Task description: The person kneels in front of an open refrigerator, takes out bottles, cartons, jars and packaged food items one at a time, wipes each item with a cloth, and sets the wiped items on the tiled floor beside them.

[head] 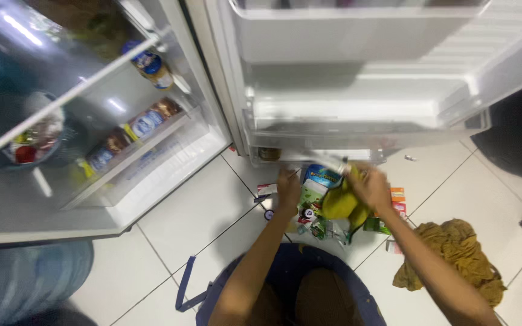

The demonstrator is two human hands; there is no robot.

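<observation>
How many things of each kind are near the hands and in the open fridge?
Hands: 2, left hand and right hand
Yellow bag: 1
Blue-green packet: 1
Cloth on the floor: 1
Jars lying on the fridge shelf: 3
Jar on the upper shelf: 1
Total: 9

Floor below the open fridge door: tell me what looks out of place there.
A jumble of small packets and cartons lies strewn on the white tiled floor under the fridge door, between the left hand and right hand. A crumpled mustard cloth lies heaped to the right.
</observation>
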